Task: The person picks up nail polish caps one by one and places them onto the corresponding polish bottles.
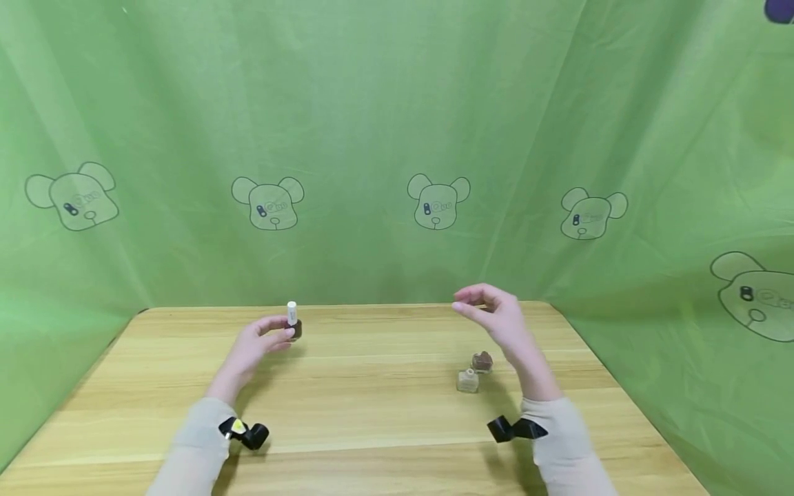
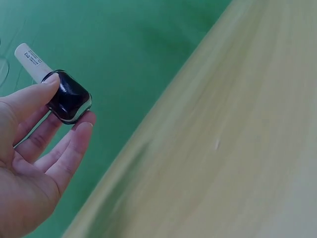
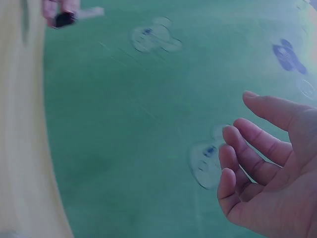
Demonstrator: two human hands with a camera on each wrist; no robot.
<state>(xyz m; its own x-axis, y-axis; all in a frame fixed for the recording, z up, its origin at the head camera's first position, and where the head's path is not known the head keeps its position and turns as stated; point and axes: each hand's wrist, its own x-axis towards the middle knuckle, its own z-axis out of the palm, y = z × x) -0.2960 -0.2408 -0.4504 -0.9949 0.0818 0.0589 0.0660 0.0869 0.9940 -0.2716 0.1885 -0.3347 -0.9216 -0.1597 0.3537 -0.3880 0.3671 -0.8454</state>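
My left hand (image 1: 256, 344) pinches a nail polish bottle (image 2: 71, 97) of dark polish between thumb and fingers, raised over the back left of the table. Its white cap (image 1: 292, 313) points up in the head view, and small print runs along the cap in the left wrist view. On the right, my right hand (image 1: 501, 320) hovers above the table with loosely curved fingers and nothing in them. Below it stand two small glass bottles close together: one pale bottle (image 1: 468, 381) showing an uncapped neck, and one brownish bottle (image 1: 482, 362) just behind it.
The wooden table (image 1: 372, 413) ends at a back edge against a green curtain (image 1: 360, 124) printed with bear heads. More curtain hangs along both sides. Each sleeve carries a black wrist camera, the left one (image 1: 253, 435) and the right one (image 1: 504, 428).
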